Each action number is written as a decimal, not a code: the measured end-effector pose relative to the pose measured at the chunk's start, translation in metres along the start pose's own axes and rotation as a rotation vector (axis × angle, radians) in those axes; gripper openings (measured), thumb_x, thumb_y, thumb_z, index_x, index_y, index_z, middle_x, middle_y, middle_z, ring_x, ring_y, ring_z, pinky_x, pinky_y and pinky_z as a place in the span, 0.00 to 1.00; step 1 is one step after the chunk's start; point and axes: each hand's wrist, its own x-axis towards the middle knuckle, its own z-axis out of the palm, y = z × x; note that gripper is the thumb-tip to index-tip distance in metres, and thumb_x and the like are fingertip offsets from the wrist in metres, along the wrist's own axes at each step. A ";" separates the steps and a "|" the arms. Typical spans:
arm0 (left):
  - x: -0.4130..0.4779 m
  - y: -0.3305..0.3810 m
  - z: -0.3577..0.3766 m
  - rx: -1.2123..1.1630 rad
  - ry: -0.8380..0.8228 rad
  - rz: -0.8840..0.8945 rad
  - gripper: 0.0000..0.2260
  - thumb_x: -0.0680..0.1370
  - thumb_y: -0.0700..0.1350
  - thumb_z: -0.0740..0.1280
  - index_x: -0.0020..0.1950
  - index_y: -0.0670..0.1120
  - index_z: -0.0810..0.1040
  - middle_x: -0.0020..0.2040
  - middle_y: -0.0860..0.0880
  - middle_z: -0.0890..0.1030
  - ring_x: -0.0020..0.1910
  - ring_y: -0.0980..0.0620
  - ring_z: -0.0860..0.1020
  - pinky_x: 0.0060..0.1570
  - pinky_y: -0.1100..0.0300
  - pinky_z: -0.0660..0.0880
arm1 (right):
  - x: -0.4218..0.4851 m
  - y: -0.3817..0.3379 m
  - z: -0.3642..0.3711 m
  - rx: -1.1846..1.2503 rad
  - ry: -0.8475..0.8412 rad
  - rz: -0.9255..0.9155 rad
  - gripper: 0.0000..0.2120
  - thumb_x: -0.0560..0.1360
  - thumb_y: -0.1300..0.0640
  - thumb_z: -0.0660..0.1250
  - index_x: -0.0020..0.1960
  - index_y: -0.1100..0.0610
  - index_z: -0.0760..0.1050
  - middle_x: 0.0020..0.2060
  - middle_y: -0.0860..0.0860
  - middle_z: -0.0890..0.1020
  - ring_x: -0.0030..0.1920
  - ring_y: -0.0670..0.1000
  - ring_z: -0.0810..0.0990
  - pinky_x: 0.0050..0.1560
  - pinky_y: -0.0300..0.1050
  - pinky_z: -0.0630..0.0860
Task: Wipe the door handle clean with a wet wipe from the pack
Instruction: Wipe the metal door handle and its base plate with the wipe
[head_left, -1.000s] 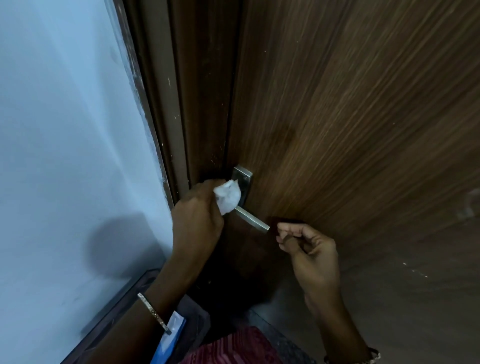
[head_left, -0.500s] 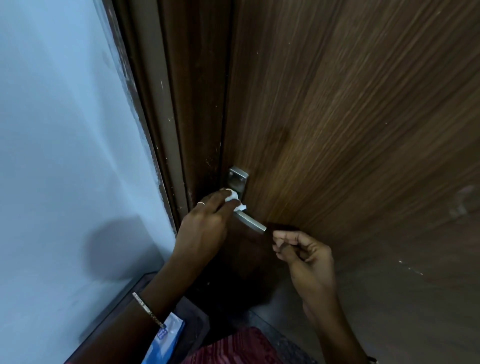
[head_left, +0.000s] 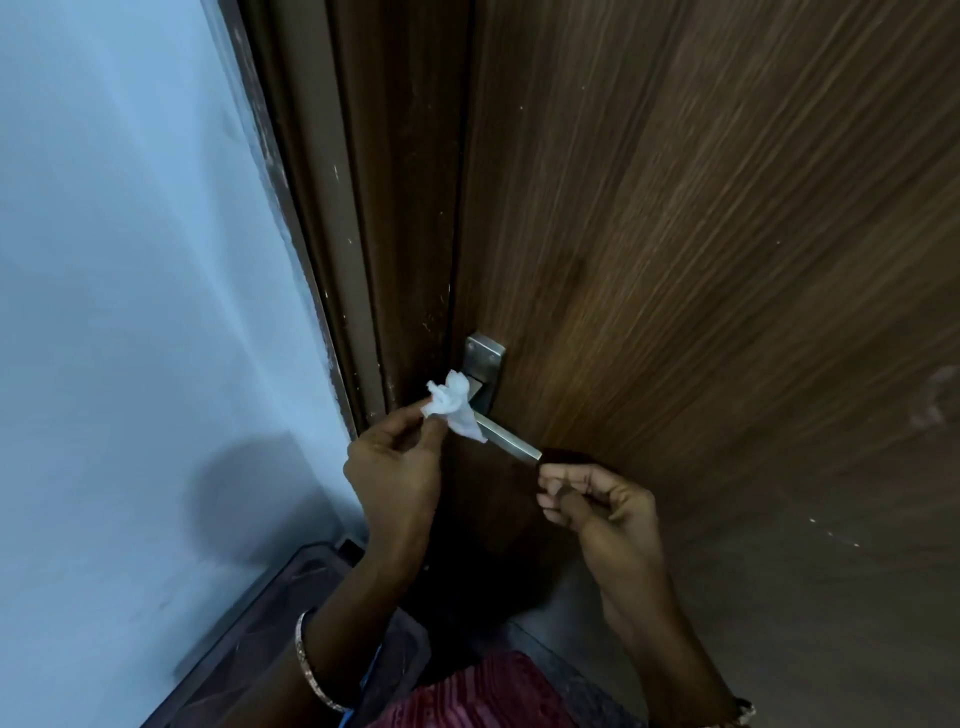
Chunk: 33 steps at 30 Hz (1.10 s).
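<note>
A steel lever door handle (head_left: 506, 437) on a square-edged back plate (head_left: 484, 358) sticks out from the dark wooden door (head_left: 701, 260). My left hand (head_left: 395, 470) pinches a crumpled white wet wipe (head_left: 453, 406), which lies against the handle's inner end near the plate. My right hand (head_left: 597, 501) hovers just below the lever's free tip with its fingers curled and nothing in them. The wipe pack is almost wholly hidden behind my left forearm; only a thin blue sliver (head_left: 370, 670) shows.
A pale blue wall (head_left: 130, 312) fills the left side, meeting the brown door frame (head_left: 363, 208). A dark tray-like surface (head_left: 270, 613) lies low at the left beneath my forearm. Red patterned fabric (head_left: 483, 691) shows at the bottom edge.
My left hand has pulled back from the handle's neck, turned and bunched the wipe up at its fingertips. The right hand has stayed curled below the lever tip.
</note>
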 end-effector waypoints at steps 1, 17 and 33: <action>0.002 0.000 0.000 -0.105 -0.010 -0.111 0.09 0.72 0.45 0.76 0.51 0.48 0.87 0.46 0.50 0.87 0.48 0.50 0.85 0.54 0.51 0.81 | 0.000 0.000 0.003 0.029 -0.024 0.029 0.09 0.77 0.68 0.68 0.48 0.58 0.85 0.43 0.56 0.88 0.44 0.52 0.87 0.46 0.43 0.82; 0.012 -0.029 0.052 -0.494 -0.008 -0.546 0.07 0.78 0.33 0.66 0.51 0.41 0.82 0.48 0.46 0.84 0.53 0.49 0.82 0.53 0.56 0.81 | -0.007 0.011 0.012 0.160 -0.052 0.306 0.07 0.77 0.67 0.68 0.49 0.60 0.84 0.44 0.57 0.88 0.43 0.50 0.86 0.48 0.44 0.82; -0.009 -0.013 0.061 -0.565 -0.298 -0.722 0.11 0.77 0.26 0.61 0.45 0.38 0.80 0.39 0.44 0.84 0.40 0.51 0.83 0.40 0.62 0.82 | 0.000 0.014 0.009 0.163 -0.016 0.310 0.08 0.77 0.69 0.66 0.47 0.62 0.84 0.41 0.58 0.87 0.39 0.50 0.84 0.40 0.39 0.80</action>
